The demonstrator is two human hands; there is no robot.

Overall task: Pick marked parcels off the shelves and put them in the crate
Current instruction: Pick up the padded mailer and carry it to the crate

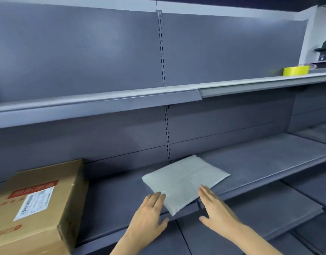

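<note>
A flat pale grey plastic mailer parcel (184,179) lies on the grey middle shelf (259,159), one corner hanging over the front edge. My left hand (149,218) is flat and open, its fingertips touching the parcel's left edge. On the parcel's right side my right hand (215,212) is also open, fingers together, fingertips over the near right edge. Neither hand holds anything. A brown cardboard box (39,208) with a white barcode label and red print stands on the same shelf at the far left. No crate is in view.
A roll of yellow tape (296,70) sits on the upper shelf (103,102) at the right. A lower shelf (259,218) juts out below the hands. A slotted upright (165,126) runs down the back panel. Dark items sit at the far right.
</note>
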